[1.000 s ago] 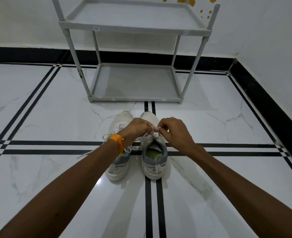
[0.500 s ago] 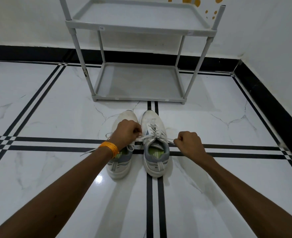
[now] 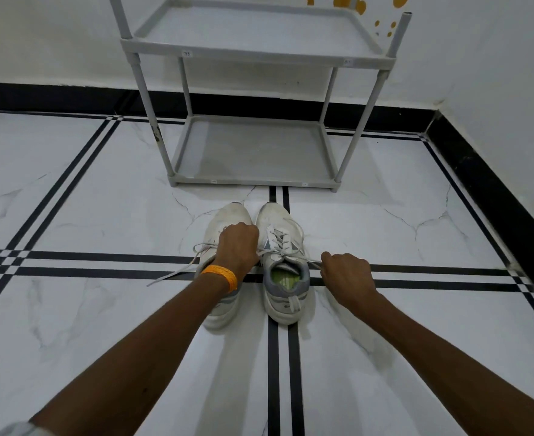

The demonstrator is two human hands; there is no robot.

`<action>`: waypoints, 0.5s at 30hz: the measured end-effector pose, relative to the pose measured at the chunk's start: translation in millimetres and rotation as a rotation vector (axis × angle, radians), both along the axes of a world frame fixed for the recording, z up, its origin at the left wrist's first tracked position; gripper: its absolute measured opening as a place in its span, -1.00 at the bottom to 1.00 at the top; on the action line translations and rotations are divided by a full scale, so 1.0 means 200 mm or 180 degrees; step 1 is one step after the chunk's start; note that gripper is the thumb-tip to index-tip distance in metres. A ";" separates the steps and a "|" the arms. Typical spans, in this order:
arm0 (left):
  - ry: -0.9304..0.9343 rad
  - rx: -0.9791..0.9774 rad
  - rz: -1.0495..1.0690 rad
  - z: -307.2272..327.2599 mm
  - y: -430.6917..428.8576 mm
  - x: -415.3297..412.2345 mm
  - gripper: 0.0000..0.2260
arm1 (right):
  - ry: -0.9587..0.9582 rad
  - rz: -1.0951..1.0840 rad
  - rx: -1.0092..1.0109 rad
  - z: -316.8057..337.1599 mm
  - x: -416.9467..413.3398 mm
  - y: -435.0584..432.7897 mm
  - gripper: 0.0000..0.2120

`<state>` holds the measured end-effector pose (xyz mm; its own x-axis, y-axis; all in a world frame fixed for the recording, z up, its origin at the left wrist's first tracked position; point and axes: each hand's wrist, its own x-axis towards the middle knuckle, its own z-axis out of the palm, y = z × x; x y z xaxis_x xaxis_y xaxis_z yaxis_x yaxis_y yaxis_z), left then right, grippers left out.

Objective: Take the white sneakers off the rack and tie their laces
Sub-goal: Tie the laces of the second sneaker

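Sneakers sat before the rack, left hand and right hand each gripped a lace end, pulled apart

both hands fisted, left right, arms outstretched

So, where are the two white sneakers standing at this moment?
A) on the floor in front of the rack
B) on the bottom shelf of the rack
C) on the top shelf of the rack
A: both white sneakers stand side by side on the floor, in front of the rack.
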<state>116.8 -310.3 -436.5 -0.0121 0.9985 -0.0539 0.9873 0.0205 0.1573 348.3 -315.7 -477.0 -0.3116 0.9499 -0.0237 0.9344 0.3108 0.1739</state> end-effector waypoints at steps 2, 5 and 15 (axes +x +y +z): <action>0.0108 -0.0064 -0.0036 -0.01 0.00 0.00 -0.79 | 0.0082 -0.0055 -0.0037 -0.02 0.02 0.00 -0.72; 0.0066 -0.0113 -0.0005 -0.02 0.00 -0.02 -0.79 | -0.0086 0.0025 -0.0034 0.02 0.00 -0.01 -0.81; 0.0125 -0.0108 -0.0128 -0.03 -0.01 -0.04 -0.79 | 0.0457 -0.0204 -0.0347 0.05 -0.01 -0.01 -0.81</action>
